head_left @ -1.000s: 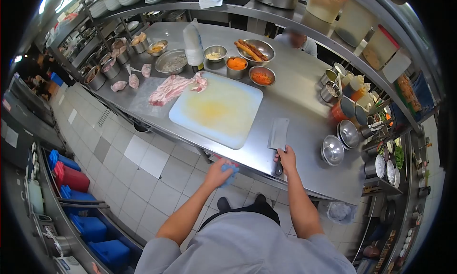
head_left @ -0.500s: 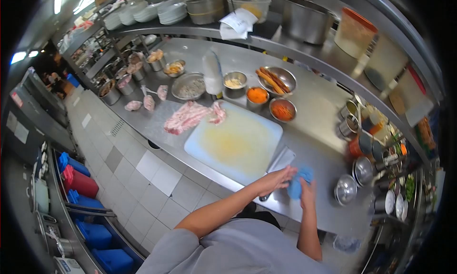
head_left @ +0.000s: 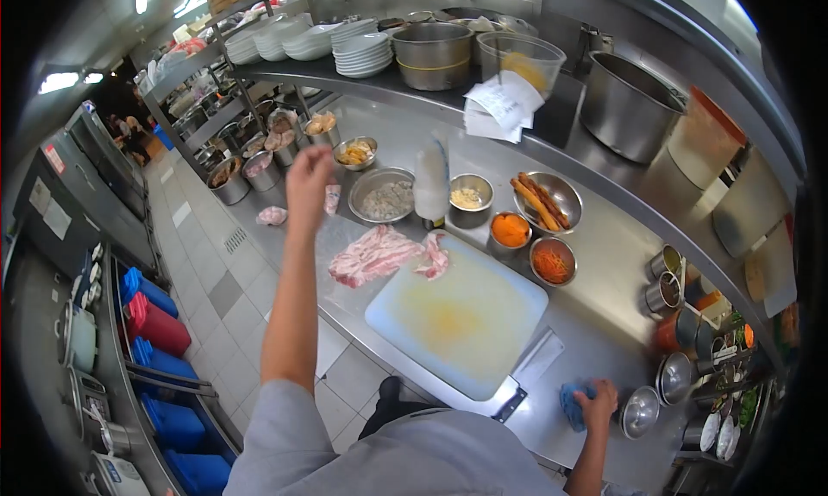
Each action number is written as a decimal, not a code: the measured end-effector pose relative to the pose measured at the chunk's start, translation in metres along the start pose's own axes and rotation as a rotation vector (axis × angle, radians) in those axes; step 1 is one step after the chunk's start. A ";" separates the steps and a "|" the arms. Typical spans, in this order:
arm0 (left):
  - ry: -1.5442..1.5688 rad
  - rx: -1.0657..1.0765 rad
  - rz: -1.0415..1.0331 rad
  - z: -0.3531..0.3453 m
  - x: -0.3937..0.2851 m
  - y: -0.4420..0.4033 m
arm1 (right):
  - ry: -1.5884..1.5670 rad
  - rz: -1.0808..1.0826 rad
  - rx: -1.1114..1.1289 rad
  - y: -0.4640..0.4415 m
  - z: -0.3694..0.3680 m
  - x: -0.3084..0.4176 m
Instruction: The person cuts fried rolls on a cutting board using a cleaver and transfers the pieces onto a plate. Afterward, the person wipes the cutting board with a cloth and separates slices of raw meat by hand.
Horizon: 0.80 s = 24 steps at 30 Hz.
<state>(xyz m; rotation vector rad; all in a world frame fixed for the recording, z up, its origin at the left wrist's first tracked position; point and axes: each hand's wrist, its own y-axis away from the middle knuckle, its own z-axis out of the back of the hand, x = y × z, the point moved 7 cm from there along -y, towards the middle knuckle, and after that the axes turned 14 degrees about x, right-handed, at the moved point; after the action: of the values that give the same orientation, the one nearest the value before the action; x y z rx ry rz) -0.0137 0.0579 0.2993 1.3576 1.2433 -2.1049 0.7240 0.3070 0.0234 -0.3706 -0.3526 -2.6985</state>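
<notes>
My left hand (head_left: 310,185) is raised over the far left part of the steel counter, near the metal containers of meat; its fingers are blurred. My right hand (head_left: 599,401) holds a blue cloth (head_left: 575,405) on the counter, left of an upturned steel bowl (head_left: 640,412). Between the cloth and the white cutting board (head_left: 457,315) lies a cleaver (head_left: 539,358), its black handle toward my body. Sliced raw meat (head_left: 373,254) rests at the board's far left corner, partly on a plastic sheet.
Bowls of shredded carrot (head_left: 553,261), orange pieces (head_left: 510,229) and fried sticks (head_left: 543,204) stand behind the board, beside an upright plastic bag (head_left: 431,181). A shelf (head_left: 431,102) with plates and pots spans the back. Sauce containers stand at the right.
The cleaver has left my right hand and lies beside the board. The blue cloth passed from my left hand to my right. My left hand moved up and far left. The view shifted.
</notes>
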 end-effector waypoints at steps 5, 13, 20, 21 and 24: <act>-0.488 -0.107 -0.297 0.080 -0.039 -0.154 | -0.317 0.082 -0.222 0.007 0.002 0.075; -1.049 0.113 -0.398 0.103 -0.048 -0.347 | -0.595 -0.052 -0.213 0.044 -0.045 0.153; -1.126 0.590 -0.211 0.118 0.029 -0.453 | -0.699 -0.200 -0.207 0.093 -0.062 0.185; -1.101 0.628 -0.203 0.116 0.021 -0.445 | -0.701 -0.228 -0.217 0.097 -0.064 0.182; -1.106 0.674 -0.257 0.116 0.014 -0.447 | -0.730 -0.240 -0.186 0.094 -0.078 0.178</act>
<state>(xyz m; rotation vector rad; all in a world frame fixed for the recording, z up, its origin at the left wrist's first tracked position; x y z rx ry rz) -0.3867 0.2144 0.5224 -0.0053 0.2417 -2.8859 0.5887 0.1387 0.0224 -1.4581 -0.3555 -2.7329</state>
